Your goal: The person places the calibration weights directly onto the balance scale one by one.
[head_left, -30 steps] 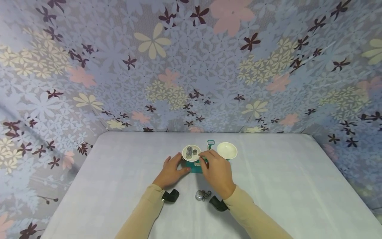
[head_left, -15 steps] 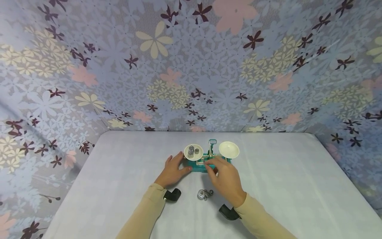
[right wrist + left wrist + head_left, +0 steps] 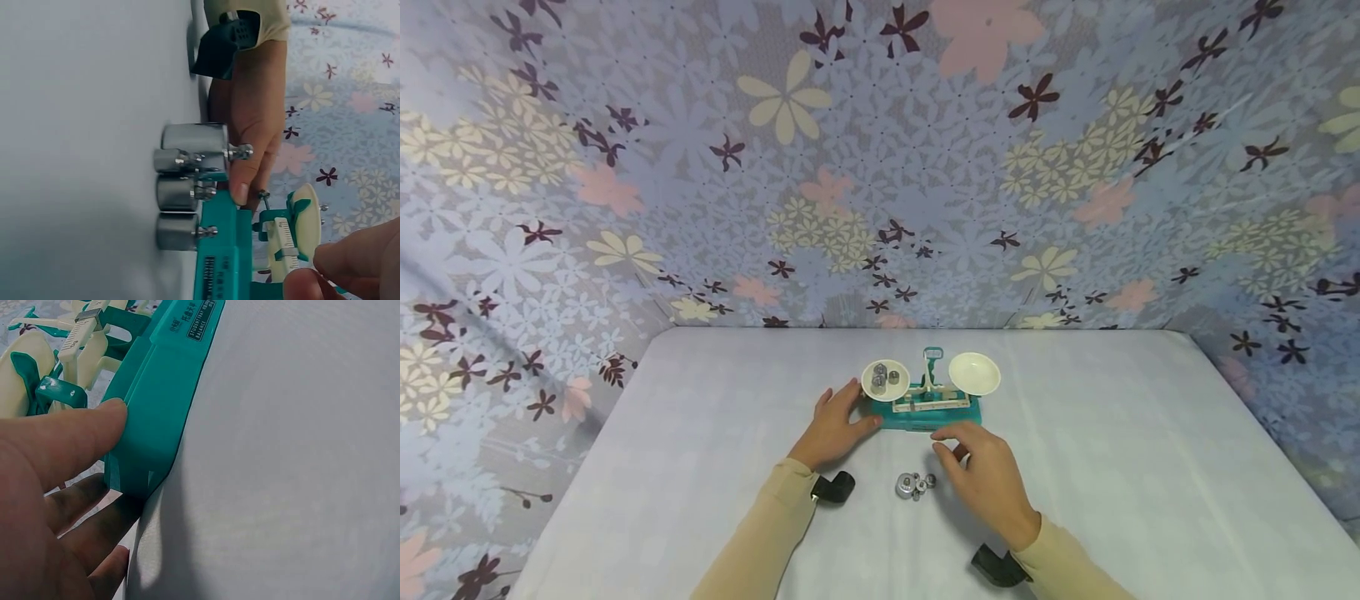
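Note:
A green and cream balance scale (image 3: 972,414) stands near the middle of the table. My left hand (image 3: 831,433) rests at its left end; in the left wrist view the thumb (image 3: 100,428) presses the top of the green base with the other fingers stretched along its end. Several metal weights (image 3: 879,380) sit in the left pan (image 3: 891,396). The right pan (image 3: 974,373) holds nothing and tilts toward me. In front of the scale, my right hand (image 3: 988,475) hovers empty, index finger and thumb slightly apart. A grey slider (image 3: 286,252) sits on the graduated beam.
Several loose weights, with a large one (image 3: 906,486) among them, stand on the white-covered table (image 3: 700,467) between the forearms. Black wrist devices (image 3: 833,488) are on both wrists. Flower-patterned fabric (image 3: 880,167) rises behind and beside the table.
My right hand has drawn back from the left pan, past the beam, toward me and to the right, uncovering the scale's beam. The left hand has stayed at the base.

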Demonstrator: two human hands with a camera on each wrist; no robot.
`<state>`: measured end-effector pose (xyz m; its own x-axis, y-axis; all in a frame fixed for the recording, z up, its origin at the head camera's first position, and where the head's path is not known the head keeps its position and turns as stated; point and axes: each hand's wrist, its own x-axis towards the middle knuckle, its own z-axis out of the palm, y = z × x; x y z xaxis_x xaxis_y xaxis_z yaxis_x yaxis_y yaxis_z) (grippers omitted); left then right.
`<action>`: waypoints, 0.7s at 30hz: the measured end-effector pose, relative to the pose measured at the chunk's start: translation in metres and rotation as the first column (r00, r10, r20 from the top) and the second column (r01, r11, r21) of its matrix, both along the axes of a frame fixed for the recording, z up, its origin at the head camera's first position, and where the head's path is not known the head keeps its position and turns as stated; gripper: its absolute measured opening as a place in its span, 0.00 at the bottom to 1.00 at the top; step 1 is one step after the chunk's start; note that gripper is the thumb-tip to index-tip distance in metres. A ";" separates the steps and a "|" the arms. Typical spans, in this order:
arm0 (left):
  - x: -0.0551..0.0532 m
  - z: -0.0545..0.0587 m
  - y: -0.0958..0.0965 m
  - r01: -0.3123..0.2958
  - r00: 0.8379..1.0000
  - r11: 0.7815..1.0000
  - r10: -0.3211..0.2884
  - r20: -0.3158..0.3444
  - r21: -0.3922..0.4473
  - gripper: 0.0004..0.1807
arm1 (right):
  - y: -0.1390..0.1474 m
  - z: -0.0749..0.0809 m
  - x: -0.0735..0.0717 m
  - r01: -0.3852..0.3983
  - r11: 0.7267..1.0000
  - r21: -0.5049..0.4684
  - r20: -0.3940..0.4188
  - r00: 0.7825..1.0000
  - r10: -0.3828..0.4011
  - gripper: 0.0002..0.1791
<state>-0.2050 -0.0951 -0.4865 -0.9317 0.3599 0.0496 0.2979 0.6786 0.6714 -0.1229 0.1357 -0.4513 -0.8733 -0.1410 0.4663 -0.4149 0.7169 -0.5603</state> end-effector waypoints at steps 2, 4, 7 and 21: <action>0.000 0.000 0.000 -0.002 1.000 1.000 0.002 0.000 -0.004 0.39 | 0.001 -0.002 0.002 0.000 1.000 -0.011 0.008 1.000 0.000 0.07; 0.000 0.000 0.000 -0.002 1.000 1.000 0.002 0.000 -0.009 0.39 | 0.002 -0.004 0.004 0.002 1.000 -0.023 0.023 1.000 -0.002 0.07; -0.001 -0.001 0.000 0.007 1.000 1.000 -0.007 -0.007 -0.008 0.40 | 0.002 -0.007 0.007 0.014 0.999 -0.051 0.065 0.998 -0.011 0.08; -0.003 -0.003 -0.001 0.006 1.000 1.000 -0.007 -0.007 -0.007 0.40 | 0.007 -0.027 0.006 -0.053 0.969 -0.240 0.176 0.980 0.097 0.11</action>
